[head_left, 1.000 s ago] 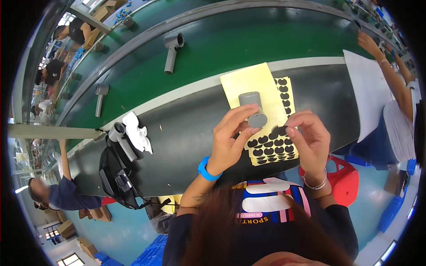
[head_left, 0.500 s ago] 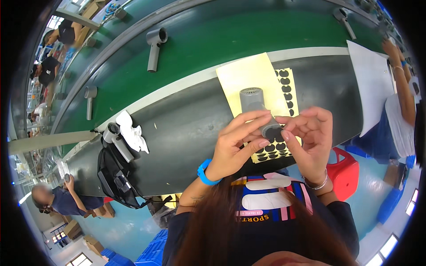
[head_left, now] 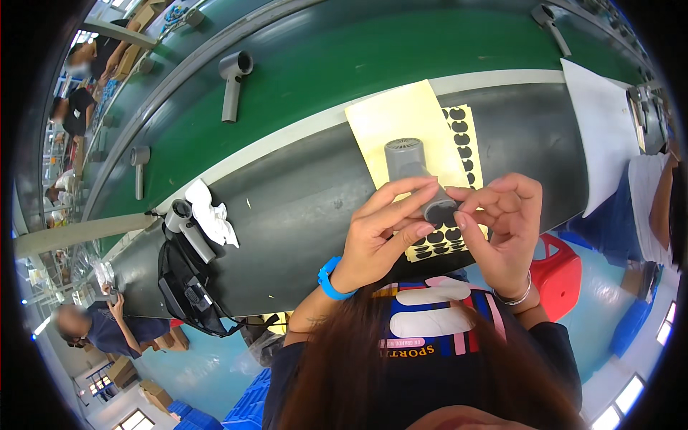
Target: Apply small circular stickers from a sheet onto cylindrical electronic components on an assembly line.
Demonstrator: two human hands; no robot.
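A grey hair-dryer body point(head_left: 407, 163) lies on a yellow sheet point(head_left: 401, 127) on the dark worktable point(head_left: 301, 215), its vented end pointing away from me. My left hand point(head_left: 380, 233) grips the near end of it, thumb and fingers wrapped around. My right hand point(head_left: 502, 222) meets it from the right, fingertips pinching at the same near end. Under both hands lies a yellow backing sheet with several black round stickers point(head_left: 459, 136); more of them show below my fingers.
A green conveyor belt point(head_left: 322, 79) runs behind the table carrying grey hair dryers point(head_left: 233, 79). Another dryer point(head_left: 188, 226) and a white cloth point(head_left: 211, 215) lie at left, by a black bag point(head_left: 190, 290). White paper point(head_left: 605, 136) lies at right. Other people work nearby.
The grey dryer body has come up off the sticker sheet toward me, and both my hands have closed around its near end. My view shifted slightly.
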